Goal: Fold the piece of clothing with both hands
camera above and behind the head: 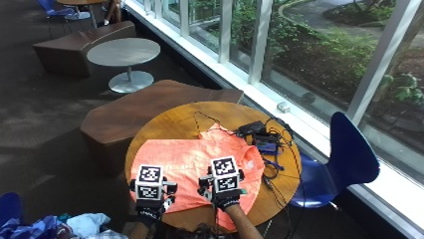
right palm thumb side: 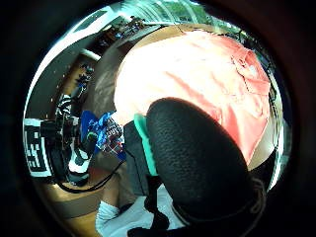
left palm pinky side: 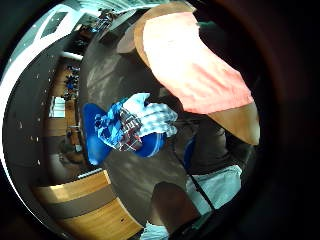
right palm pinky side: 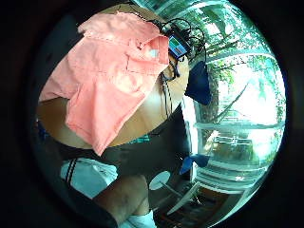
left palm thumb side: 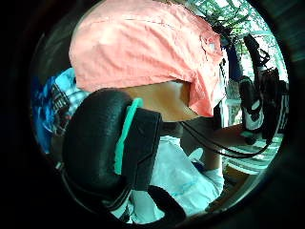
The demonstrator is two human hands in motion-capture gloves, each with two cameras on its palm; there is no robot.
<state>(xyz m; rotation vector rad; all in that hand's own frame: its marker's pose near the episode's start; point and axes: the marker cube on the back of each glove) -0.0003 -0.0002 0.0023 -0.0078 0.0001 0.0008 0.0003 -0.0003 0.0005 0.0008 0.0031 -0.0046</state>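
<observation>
An orange short-sleeved shirt [camera above and behind the head: 192,164] lies spread flat on a round wooden table [camera above and behind the head: 172,119]; one part hangs over the near edge [right palm pinky side: 99,137]. My left hand [camera above and behind the head: 151,209] hovers at the shirt's near left edge, and my right hand [camera above and behind the head: 227,199] is over its near middle. Both palm cameras look down on the shirt [left palm pinky side: 195,65] [right palm thumb side: 197,74] from some way off. Each thumb [left palm thumb side: 95,143] [right palm thumb side: 197,153] shows with no cloth against it. Neither hand holds the shirt.
A small device with tangled cables [camera above and behind the head: 262,139] sits on the table's far right, beside the shirt collar. A blue chair [camera above and behind the head: 348,154] stands to the right. A pile of checked clothes [left palm pinky side: 130,125] lies on another blue seat at my left. A brown bench [camera above and behind the head: 152,107] curves behind the table.
</observation>
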